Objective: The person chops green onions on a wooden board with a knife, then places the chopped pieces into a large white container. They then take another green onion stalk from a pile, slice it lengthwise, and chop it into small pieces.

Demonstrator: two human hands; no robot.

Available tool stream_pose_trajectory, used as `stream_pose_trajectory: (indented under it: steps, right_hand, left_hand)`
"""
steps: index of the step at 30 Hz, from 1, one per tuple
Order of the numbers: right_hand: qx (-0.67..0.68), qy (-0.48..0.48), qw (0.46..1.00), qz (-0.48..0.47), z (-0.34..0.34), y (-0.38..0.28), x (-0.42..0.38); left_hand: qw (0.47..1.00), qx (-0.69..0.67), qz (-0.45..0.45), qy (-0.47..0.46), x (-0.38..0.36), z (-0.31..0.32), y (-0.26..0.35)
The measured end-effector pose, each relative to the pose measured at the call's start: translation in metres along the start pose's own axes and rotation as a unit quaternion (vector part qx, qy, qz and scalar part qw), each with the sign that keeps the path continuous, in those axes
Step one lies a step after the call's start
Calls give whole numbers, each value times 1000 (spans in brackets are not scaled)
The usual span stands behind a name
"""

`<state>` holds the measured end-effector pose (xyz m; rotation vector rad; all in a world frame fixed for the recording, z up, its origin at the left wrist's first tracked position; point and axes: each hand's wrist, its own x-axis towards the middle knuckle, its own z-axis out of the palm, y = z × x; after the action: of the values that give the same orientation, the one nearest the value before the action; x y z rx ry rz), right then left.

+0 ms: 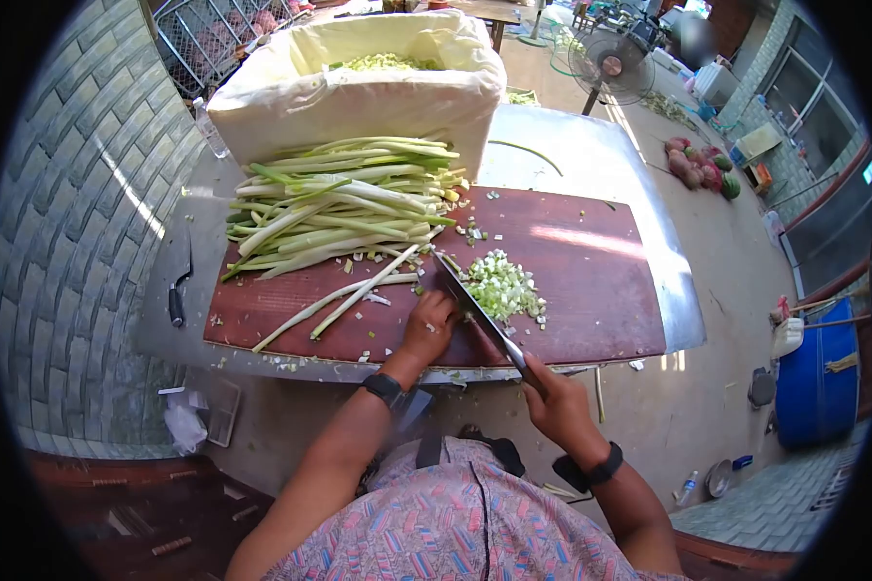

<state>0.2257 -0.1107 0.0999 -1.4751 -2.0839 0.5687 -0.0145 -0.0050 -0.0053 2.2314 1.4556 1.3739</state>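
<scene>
My right hand [562,409] is wrapped round the handle of a kitchen knife [482,320], its long blade slanting up and left across the wooden cutting board [591,252]. Close by the left side of the blade, my left hand [430,324] rests on the board with fingers curled; anything inside them is hidden. Two loose green onion stalks [363,292] lie just beyond and left of it. A heap of chopped green onion [502,286] sits right of the blade. Behind, a thick pile of whole green onions [334,208] covers the board's far left.
A large cloth-lined tub [349,121] holding chopped pieces stands behind the pile. Another knife [177,290] lies on the metal table [618,160] left of the board. A clear bottle [209,131] stands beside the tub. Farther off are a fan [611,66] and a blue barrel [818,378].
</scene>
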Motion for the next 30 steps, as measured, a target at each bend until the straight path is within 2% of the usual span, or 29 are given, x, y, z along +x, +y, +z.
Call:
stream_pose_trajectory:
  steps: [2, 7, 9, 17, 24, 30]
  right_hand:
    - [-3, -3, 1000, 16, 21, 0, 20]
    - [36, 33, 998, 44, 42, 16, 32]
    - [64, 89, 994, -11, 36, 20, 21]
    - [9, 22, 999, 31, -14, -7, -17]
    - [-5, -2, 1000, 26, 13, -2, 15]
    - [54, 77, 996, 7, 43, 19, 33]
  left_hand:
    - [999, 22, -22, -32, 0, 0, 0]
    - [1000, -6, -3, -23, 0, -6, 3]
    - [1000, -21, -3, -13, 0, -4, 3]
    - [1000, -20, -15, -3, 1, 11, -4]
    - [1000, 10, -17, -20, 2, 7, -2]
    - [1000, -5, 20, -7, 3, -3, 1]
